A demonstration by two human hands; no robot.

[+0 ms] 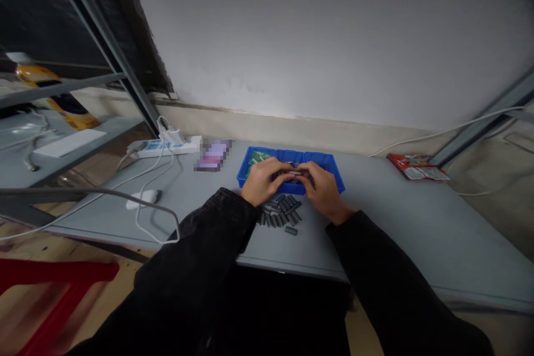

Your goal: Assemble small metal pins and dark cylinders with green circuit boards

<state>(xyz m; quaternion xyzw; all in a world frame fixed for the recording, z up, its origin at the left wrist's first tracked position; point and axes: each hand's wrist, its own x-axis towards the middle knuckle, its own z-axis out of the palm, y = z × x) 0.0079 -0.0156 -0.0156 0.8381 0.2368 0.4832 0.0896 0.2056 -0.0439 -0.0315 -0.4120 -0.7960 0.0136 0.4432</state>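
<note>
Over a blue compartmented bin (287,188), my left hand (263,179) and my right hand (324,189) meet fingertip to fingertip. Both are closed in a pinch on a small grey cylinder (295,173), held lengthwise between them. The bin's left compartment contains small green pieces (259,157). Thin metallic pieces show in the middle compartment, partly covered by my fingers; the right compartment's contents are mostly hidden. Just in front of the bin lies a pile of dark grey cylinders (280,212), with one single cylinder (291,230) apart from it, nearer the table edge.
On the grey table (392,222), a white power strip (167,146) with cables and a blurred purple item (213,154) lie left of the bin. A white mouse-like object (142,199) is closer. A red packet (417,168) lies far right. A red stool (62,278) stands lower left.
</note>
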